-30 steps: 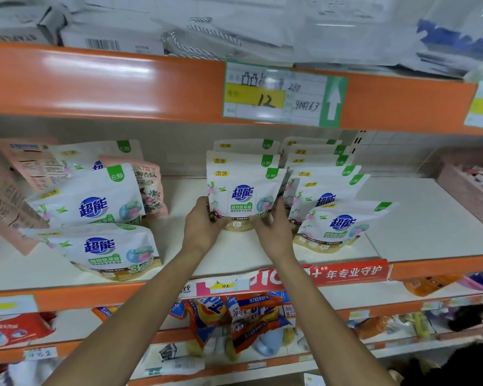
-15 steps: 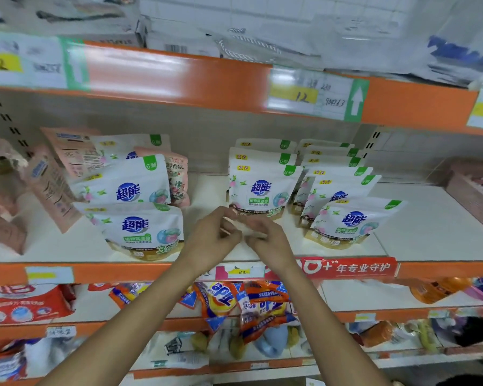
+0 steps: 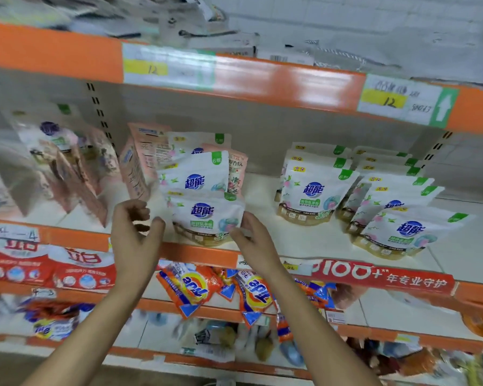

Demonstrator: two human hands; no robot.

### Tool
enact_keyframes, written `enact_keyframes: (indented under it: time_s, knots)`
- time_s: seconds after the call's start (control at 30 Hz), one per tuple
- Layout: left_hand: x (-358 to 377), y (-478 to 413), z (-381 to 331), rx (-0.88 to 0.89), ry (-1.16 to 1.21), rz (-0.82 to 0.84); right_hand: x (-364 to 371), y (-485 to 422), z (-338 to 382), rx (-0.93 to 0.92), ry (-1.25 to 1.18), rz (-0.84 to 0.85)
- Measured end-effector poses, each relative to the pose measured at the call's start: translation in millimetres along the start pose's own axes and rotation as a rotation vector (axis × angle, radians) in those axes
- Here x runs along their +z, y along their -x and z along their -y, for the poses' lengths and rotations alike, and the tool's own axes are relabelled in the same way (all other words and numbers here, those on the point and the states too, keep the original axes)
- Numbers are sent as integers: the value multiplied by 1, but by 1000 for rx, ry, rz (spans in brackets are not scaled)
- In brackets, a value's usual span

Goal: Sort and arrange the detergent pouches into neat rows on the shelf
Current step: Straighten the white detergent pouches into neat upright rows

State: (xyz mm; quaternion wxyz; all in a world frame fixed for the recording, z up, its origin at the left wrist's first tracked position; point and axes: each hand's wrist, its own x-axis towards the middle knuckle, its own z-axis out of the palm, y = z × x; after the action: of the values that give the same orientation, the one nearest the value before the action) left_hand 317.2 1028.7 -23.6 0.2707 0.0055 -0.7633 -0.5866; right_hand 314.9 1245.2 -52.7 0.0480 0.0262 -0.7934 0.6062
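left hand was seen loosely curled, empty | right hand seen at front pouch edge, grip untellable | pink pouches leaned behind | rows stacked rightward

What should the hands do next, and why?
Probably grip the front white pouch with both hands. The left hand is open beside it, the right hand is at its other edge, and it leans in a messy pile, apart from the neat rows.
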Motion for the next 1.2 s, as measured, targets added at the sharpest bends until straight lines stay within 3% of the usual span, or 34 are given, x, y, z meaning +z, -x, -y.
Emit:
enact_keyframes:
  time_s: [0.17,0.87,1.2]
  knots:
    - [14,-7,29,-375,-102,403,16,0,-3,35,-51,-81]
    - [135,23,1,-118,-130,714,-91,34,-32,34,-19,-453]
    - [199,42,-22,-151,-65,677,-140,42,-31,22,34,-566]
